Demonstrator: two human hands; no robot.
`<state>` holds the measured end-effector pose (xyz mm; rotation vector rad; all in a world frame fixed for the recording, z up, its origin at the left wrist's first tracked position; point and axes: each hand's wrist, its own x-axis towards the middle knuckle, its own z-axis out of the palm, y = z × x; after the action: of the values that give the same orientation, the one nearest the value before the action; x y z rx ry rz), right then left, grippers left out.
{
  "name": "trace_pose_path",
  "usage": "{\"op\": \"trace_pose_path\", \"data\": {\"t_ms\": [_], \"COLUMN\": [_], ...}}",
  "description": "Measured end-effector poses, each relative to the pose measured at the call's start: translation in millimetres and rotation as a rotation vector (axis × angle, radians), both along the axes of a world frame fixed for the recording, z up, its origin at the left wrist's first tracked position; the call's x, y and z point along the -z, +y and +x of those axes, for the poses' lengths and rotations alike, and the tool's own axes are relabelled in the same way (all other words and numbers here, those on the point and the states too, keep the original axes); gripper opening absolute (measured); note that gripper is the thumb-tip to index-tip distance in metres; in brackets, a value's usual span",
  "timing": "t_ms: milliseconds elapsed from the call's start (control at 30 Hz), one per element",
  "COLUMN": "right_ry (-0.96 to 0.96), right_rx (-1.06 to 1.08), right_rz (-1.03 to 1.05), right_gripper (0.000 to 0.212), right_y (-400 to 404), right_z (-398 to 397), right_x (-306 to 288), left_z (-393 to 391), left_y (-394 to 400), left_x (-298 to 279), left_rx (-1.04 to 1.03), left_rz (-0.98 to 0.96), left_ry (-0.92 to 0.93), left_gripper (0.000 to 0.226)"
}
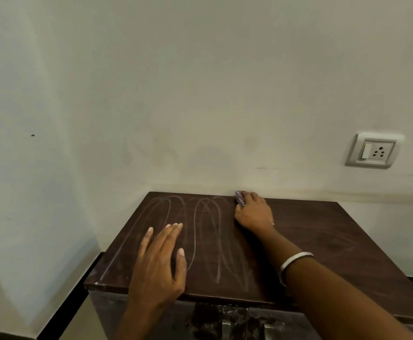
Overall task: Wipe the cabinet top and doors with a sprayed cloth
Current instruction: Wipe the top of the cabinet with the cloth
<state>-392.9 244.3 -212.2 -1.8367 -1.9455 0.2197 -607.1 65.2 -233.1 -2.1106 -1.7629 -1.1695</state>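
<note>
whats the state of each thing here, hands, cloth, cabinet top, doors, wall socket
left hand: flat on the cabinet top, fingers straight
right hand: gripping the cloth at the back edge, by the wall
cloth: bunched, mostly hidden under the hand
cabinet top: looping pale wipe streaks on the left half
cabinet doors: closed, smeared
wall socket: nothing plugged in

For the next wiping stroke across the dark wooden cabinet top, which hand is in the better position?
The right hand: it grips the purple checked cloth at the far edge of the dark wooden cabinet top. The left hand lies flat and holds nothing.
</note>
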Motion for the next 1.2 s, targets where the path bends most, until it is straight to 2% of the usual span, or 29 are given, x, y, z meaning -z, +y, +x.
{"op": "trace_pose_path", "data": {"t_ms": [200, 400, 700, 867, 1200], "right_ry": [0.007, 0.005, -0.005, -0.01, 0.004], "right_rx": [-0.115, -0.134, 0.108, 0.195, -0.139], "right_rz": [-0.048, -0.033, -0.017, -0.015, 0.041], "right_gripper": [0.06, 0.058, 0.056, 0.055, 0.056], "right_y": [-3.5, -11.7, -23.9, -36.9, -71.7], "right_z": [-70.5, -63.6, 34.8, 20.9, -86.7], "right_x": [3.3, 2.0, -1.4, -2.1, 9.6], "left_z": [-4.1, -4.1, -4.4, -3.2, -3.9], "left_y": [1.3, 2.0, 2.0, 2.5, 3.1], "left_x": [3.6, 6.5, 8.5, 8.4, 7.4], "left_rx": [-0.06, -0.097, -0.11, -0.11, -0.109], "left_rz": [-0.02, -0.007, -0.001, 0.0, -0.026], "left_ry": [-0.006, -0.024, -0.007, 0.01, 0.026], "left_gripper": [0.055, 0.054, 0.054, 0.054, 0.055]}}
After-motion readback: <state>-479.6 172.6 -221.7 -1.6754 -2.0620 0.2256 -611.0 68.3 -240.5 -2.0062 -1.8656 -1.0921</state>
